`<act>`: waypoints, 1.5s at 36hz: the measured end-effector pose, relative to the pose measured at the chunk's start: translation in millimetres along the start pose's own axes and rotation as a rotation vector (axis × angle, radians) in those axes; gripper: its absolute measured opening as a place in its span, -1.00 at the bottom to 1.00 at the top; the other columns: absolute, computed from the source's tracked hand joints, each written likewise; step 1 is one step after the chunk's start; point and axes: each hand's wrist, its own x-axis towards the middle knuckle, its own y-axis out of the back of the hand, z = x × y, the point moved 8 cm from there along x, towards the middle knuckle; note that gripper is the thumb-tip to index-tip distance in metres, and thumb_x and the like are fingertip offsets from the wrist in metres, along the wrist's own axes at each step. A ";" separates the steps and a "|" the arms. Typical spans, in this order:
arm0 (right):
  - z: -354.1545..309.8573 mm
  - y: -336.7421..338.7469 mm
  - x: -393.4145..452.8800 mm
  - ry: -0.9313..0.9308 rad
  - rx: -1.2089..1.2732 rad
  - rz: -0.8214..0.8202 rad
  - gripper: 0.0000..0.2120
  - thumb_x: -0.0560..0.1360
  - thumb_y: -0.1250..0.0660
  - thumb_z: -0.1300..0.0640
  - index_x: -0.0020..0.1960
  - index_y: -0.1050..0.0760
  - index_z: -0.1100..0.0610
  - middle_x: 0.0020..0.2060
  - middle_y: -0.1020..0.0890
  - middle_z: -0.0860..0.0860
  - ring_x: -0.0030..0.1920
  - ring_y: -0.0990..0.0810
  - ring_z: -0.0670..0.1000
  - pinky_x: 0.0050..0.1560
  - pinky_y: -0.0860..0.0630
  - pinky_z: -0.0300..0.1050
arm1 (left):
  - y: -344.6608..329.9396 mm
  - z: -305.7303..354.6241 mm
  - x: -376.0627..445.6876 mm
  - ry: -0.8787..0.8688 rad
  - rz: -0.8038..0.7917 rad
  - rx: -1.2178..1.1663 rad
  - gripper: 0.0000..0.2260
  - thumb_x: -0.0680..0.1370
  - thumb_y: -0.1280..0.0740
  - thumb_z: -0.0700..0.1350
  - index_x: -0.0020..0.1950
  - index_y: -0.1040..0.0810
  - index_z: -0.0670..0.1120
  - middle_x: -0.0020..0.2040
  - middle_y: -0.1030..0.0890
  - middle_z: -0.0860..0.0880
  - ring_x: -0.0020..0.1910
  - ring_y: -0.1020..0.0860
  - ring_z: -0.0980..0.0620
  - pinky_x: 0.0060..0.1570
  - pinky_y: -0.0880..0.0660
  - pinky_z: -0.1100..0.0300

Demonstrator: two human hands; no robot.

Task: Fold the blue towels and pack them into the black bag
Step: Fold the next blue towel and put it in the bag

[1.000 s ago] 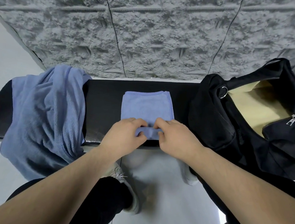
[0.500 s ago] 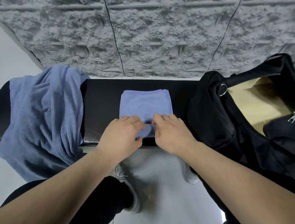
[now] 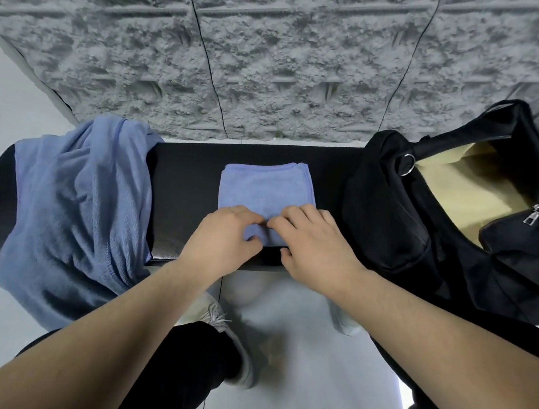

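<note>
A folded blue towel lies flat in the middle of the black bench. My left hand and my right hand rest side by side on its near edge, fingers pinching the cloth there. A loose pile of unfolded blue towels hangs over the bench's left part and drapes down its front. The black bag stands open on the right end, showing a tan lining and a zipper pull.
A rough grey wall rises directly behind the bench. Pale floor tiles lie below, with my dark trouser leg and grey shoe near the bench's front edge.
Both hands have slid a little further onto the towel's near edge, pressing it down. The towel, the pile and the bag have stayed in place.
</note>
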 end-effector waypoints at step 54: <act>-5.3 -7.3 -6.2 -0.064 -0.006 0.005 -0.68 0.41 -0.07 0.02 -0.04 -0.52 0.13 -0.22 -0.53 -0.02 -0.20 -0.47 0.08 -0.16 -0.29 -0.04 | -13.3 -7.8 -8.4 0.206 -0.090 -0.112 -0.88 0.52 -0.27 -0.06 0.03 -0.51 0.07 -0.01 -0.55 0.13 0.01 -0.48 0.06 -0.02 -0.40 0.12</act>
